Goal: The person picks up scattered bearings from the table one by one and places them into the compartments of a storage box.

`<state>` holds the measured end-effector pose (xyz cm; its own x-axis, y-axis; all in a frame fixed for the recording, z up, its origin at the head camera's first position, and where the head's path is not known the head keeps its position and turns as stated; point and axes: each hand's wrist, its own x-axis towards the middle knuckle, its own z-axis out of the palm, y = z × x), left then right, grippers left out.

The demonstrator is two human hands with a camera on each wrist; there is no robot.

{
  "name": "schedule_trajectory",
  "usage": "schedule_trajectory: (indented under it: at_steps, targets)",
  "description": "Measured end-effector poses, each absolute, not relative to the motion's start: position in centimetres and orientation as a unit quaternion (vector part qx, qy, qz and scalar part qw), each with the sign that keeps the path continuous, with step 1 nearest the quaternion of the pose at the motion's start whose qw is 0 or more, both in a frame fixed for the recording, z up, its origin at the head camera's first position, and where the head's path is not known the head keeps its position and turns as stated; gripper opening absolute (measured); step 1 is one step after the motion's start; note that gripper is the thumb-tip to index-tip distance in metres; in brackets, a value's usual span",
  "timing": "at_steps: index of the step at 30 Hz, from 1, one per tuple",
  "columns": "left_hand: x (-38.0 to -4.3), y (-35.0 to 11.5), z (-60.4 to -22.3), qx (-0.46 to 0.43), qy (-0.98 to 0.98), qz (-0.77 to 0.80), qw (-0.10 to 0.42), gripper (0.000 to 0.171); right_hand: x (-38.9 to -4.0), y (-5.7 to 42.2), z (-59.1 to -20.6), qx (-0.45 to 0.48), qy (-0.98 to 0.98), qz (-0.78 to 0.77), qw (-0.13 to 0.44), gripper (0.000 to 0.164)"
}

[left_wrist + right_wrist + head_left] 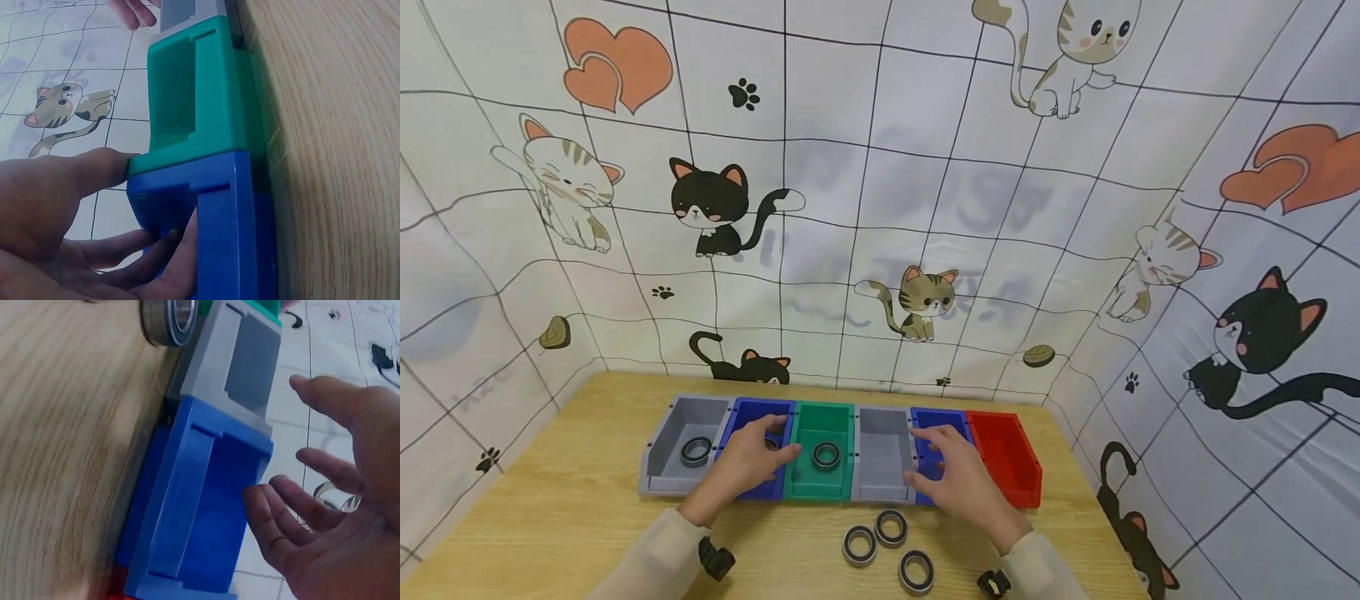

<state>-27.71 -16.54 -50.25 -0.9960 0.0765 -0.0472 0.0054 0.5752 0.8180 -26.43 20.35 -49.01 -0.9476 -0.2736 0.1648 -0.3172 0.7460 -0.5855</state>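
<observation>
My left hand (747, 457) is over the left blue bin (747, 411), its fingers reaching down inside. In the left wrist view its thumb lies at the wall beside the green bin (219, 94), and nothing shows between thumb and fingers. A ball bearing (771, 444) in that blue bin is partly hidden by the hand. My right hand (962, 477) hovers over the right blue bin (219, 506) with fingers spread and nothing held. One bearing (826, 445) lies in the green bin, another bearing (687, 452) in the left grey bin (658, 483).
Three loose bearings, one nearer the front (904, 575), lie on the wooden table (535, 517) before the bins. A second grey bin (883, 479) and a red bin (1026, 475) belong to the row. Behind hangs a cat-print curtain (827, 192).
</observation>
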Motion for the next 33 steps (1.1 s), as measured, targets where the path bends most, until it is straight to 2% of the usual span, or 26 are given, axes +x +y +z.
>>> schedule_trajectory:
  at_steps: [9, 17, 20, 33]
  targets:
    - [-28.0, -16.6, -50.0, 0.014, 0.856, 0.513, 0.058, 0.074, -24.6, 19.7, -48.2, 0.264, -0.927, 0.266, 0.019, 0.067]
    - [-28.3, -16.7, -50.0, 0.012, 0.841, 0.536, 0.072, 0.08, -23.3, 18.3, -47.8, 0.339, -0.908, 0.239, -0.059, 0.065]
    - [-28.4, -16.9, -50.0, 0.013, 0.842, 0.535, 0.075, 0.081, -22.9, 17.6, -47.9, 0.371, -0.9, 0.217, -0.069, 0.064]
    - [-28.4, -16.9, -49.9, 0.013, 0.838, 0.538, 0.086, 0.08, -22.1, 15.5, -49.0, 0.43, -0.885, 0.13, -0.124, 0.066]
